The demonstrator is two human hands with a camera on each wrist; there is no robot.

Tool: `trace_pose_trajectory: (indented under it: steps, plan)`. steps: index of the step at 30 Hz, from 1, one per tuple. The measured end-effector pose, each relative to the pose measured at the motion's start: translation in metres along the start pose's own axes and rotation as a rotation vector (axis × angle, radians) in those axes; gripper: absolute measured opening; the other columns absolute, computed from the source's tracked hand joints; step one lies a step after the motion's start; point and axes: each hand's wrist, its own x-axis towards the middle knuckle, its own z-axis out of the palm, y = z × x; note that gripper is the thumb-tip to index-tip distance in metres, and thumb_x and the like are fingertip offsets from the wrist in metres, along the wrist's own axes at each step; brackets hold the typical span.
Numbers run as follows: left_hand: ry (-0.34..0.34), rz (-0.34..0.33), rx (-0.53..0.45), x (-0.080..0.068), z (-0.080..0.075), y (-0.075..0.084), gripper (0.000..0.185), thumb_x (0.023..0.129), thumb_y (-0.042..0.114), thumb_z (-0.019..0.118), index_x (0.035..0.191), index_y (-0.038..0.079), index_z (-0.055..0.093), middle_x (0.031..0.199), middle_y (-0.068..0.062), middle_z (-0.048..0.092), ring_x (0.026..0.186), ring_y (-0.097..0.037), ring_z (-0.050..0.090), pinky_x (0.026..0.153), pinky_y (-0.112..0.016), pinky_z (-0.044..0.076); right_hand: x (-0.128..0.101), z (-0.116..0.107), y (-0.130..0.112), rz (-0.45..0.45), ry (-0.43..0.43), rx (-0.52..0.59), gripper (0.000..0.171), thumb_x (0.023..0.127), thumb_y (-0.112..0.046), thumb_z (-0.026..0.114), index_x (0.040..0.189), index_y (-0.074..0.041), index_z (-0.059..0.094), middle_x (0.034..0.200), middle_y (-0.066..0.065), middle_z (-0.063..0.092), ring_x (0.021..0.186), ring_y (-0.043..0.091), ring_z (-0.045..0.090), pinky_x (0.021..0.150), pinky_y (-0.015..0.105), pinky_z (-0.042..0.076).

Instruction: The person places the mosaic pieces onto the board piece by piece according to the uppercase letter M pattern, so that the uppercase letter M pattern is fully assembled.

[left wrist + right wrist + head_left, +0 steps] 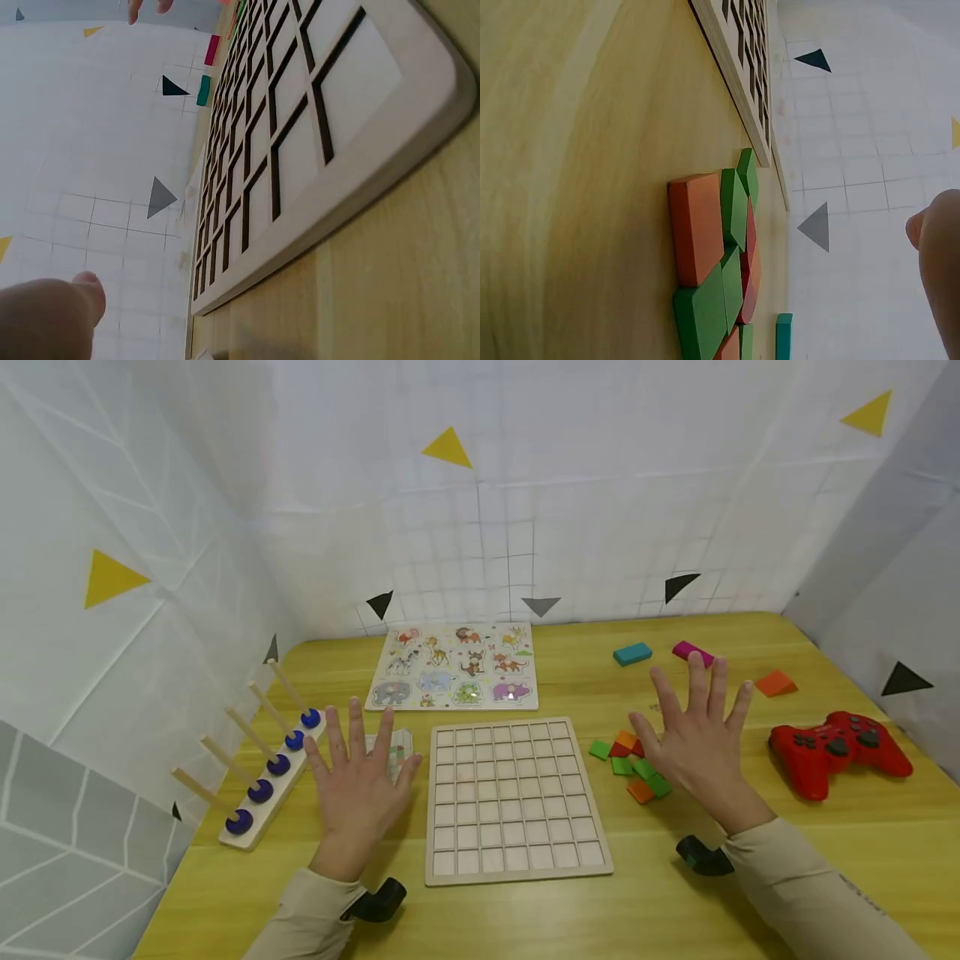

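Note:
A wooden grid board point(514, 797) with empty square cells lies in front of me on the yellow table point(660, 902). My left hand point(360, 781) hovers flat with fingers spread to the left of the board, above a small checkered card point(397, 752). My right hand point(693, 739) hovers flat with fingers spread to the right of the board, over a pile of green, orange and red tiles point(628, 766). Neither hand holds anything. The left wrist view shows the grid board point(315, 150) up close and a fingertip point(52, 319). The right wrist view shows the tiles point(716, 262) beside the board's edge point(739, 82).
A peg rack point(262, 768) with blue rings stands at the left edge. An animal puzzle board point(456, 667) lies behind the grid. A teal block point(632, 653), a magenta block point(692, 651), an orange wedge point(776, 683) and a red game controller point(836, 752) lie at the right.

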Motion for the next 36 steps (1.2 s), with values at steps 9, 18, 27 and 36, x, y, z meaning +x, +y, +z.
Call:
trace_pose_trajectory:
  steps: [9,18,27,36]
  plan:
    - [0.016,0.217,-0.307,-0.001,0.006,-0.001,0.065,0.095,0.041,0.063,0.15,0.012,0.042,0.157,-0.022,0.034,0.132,-0.045,0.049,0.102,-0.057,0.047,-0.002,0.0,0.002,-0.004,-0.04,0.113,0.068,0.089,-0.037,0.071,0.143,-0.006,0.043,0.151,0.034,0.025,0.143,0.054,0.016,0.113,0.075,0.008]
    - [-0.182,0.447,-0.445,-0.008,0.011,-0.011,0.05,0.087,0.033,0.075,0.129,0.007,0.065,0.139,-0.014,0.058,0.128,-0.038,0.053,0.105,-0.056,0.045,0.002,-0.001,0.006,-0.01,-0.249,0.12,0.031,0.092,-0.021,0.067,0.115,0.0,0.07,0.135,0.036,0.049,0.125,0.053,0.044,0.1,0.071,0.037]
    - [-0.358,0.518,-0.445,-0.013,0.011,-0.017,0.061,0.085,0.045,0.074,0.136,0.014,0.061,0.151,-0.01,0.048,0.136,-0.036,0.047,0.11,-0.054,0.041,0.004,0.005,0.003,-0.072,-0.346,0.224,0.02,0.091,-0.022,0.071,0.102,-0.006,0.077,0.14,0.033,0.049,0.13,0.054,0.041,0.103,0.07,0.037]
    - [-0.362,0.559,-0.414,-0.015,0.013,-0.018,0.059,0.086,0.046,0.072,0.133,0.012,0.062,0.149,-0.009,0.051,0.133,-0.035,0.051,0.109,-0.052,0.042,0.004,0.015,-0.008,-0.095,-0.292,0.116,0.024,0.088,-0.029,0.073,0.092,-0.006,0.077,0.13,0.032,0.058,0.132,0.053,0.042,0.104,0.067,0.038]
